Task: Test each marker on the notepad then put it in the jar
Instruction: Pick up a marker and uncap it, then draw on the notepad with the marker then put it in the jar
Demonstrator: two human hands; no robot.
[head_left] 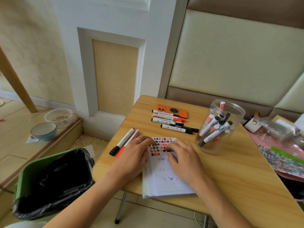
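Note:
A white notepad (162, 175) lies on the small wooden table (230, 170), with rows of black and red test marks at its top and faint blue and pink ticks lower down. My left hand (133, 156) rests flat on the pad's upper left edge. My right hand (183, 159) lies on the page with its fingertips bent down onto the marks; no marker shows in it. A clear plastic jar (220, 129) with several markers inside stands to the right. Several markers (171, 120) lie in a row behind the pad. Two more markers (125, 143) lie to the left.
An orange case (172, 110) sits behind the row of markers. A green bin with a black liner (49, 181) stands left of the table. Bowls (43, 130) sit on the floor step. Pink cloth and clutter (279, 140) crowd the right side.

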